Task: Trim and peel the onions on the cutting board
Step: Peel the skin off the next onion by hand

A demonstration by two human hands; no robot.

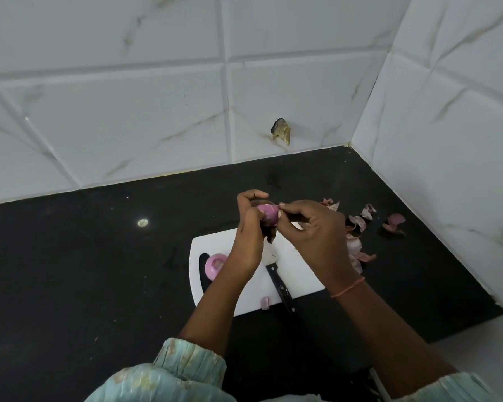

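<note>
My left hand [251, 227] grips a small purple onion [267, 213] above the far edge of the white cutting board [244, 303]. My right hand [317, 227] pinches the skin at the onion's right end with thumb and fingertip. A second onion [214, 266], peeled and pink, lies on the left part of the board, partly hidden by my left wrist. A black-handled knife [280, 287] lies on the board near its front edge, with its blade under my hands. A small cut onion piece [265, 303] sits at the board's front edge.
Loose onion skins [357, 224] are scattered on the black counter [99, 271] to the right of the board, near the tiled corner wall [447, 140]. A chipped hole [280, 130] marks the back wall.
</note>
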